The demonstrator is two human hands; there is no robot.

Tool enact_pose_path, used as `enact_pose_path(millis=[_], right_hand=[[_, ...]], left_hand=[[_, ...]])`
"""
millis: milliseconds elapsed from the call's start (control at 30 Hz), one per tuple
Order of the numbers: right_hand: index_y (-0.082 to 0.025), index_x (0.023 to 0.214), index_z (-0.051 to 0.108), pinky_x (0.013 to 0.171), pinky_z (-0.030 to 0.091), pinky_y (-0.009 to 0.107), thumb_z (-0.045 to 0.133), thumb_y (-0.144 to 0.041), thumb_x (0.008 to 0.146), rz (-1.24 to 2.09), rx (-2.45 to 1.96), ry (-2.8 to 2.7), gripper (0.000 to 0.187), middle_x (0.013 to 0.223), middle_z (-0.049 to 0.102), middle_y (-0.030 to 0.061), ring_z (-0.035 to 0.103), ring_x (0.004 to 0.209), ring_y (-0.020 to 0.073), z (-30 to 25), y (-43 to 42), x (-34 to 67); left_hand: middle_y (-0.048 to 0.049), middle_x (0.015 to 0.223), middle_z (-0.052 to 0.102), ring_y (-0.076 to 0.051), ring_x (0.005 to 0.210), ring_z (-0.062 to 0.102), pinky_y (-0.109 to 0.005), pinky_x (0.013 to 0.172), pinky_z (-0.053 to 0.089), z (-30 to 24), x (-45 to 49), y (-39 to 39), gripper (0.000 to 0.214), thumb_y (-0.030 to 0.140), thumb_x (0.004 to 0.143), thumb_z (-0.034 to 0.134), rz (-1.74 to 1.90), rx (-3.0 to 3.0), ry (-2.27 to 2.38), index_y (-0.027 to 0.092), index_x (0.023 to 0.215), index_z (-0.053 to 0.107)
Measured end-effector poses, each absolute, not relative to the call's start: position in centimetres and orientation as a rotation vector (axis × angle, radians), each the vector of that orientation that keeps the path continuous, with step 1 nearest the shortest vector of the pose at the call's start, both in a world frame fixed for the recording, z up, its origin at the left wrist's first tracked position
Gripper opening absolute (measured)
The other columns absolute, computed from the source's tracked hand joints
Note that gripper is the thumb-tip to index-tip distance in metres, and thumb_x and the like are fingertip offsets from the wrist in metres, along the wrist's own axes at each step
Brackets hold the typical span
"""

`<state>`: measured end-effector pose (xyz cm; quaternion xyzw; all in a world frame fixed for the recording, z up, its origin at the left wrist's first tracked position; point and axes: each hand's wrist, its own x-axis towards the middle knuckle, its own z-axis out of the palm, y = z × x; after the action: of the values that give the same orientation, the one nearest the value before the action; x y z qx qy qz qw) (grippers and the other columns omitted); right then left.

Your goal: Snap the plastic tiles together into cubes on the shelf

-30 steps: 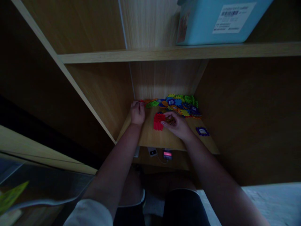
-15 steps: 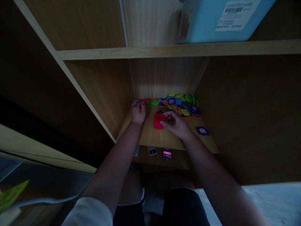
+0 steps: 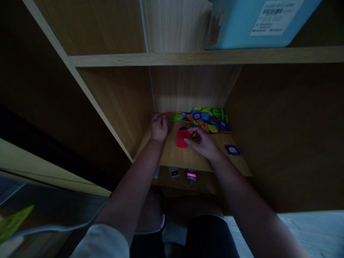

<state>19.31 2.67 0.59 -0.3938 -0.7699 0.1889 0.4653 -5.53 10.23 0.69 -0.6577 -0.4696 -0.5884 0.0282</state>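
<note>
My right hand (image 3: 204, 144) pinches the right side of a red ridged toy building piece (image 3: 182, 139) above the middle of the wooden shelf. At the back left of the shelf, my left hand (image 3: 159, 127) is closed by the pile, with a small red toy piece (image 3: 165, 115) at its fingertips, mostly hidden by the fingers. Along the back wall lies a heap of colourful gear-shaped plastic pieces (image 3: 204, 115) in green, blue, orange, yellow and purple. A purple window piece (image 3: 232, 150) lies apart from the heap, right of my right hand.
Wooden side walls enclose the compartment, and an upper shelf edge (image 3: 174, 58) crosses above it. A light blue bin (image 3: 236, 30) with a white label stands on that upper shelf. Below the front edge are a white device (image 3: 174, 172) and a lit phone (image 3: 191, 175) with a cable.
The camera view has shifted very slightly. Both hands keep the same hold and place, and the pieces lie as before.
</note>
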Motion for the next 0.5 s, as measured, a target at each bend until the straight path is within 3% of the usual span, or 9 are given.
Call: enact_pose_path(millis=[500], right_hand=[[-0.027, 0.119, 0.066, 0.088, 0.055, 0.041, 0.076, -0.056, 0.091, 0.492, -0.994, -1.903, 0.041, 0.111, 0.071, 0.0059, 0.067, 0.097, 0.024, 0.73, 2.46, 19.44]], left_hand=[[-0.0115, 0.101, 0.067, -0.024, 0.099, 0.066, -0.039, 0.095, 0.054, 0.72, -5.54, 10.09, 0.048, 0.046, 0.111, 0.037, -1.83, -2.036, -1.424, 0.02, 0.098, 0.075]])
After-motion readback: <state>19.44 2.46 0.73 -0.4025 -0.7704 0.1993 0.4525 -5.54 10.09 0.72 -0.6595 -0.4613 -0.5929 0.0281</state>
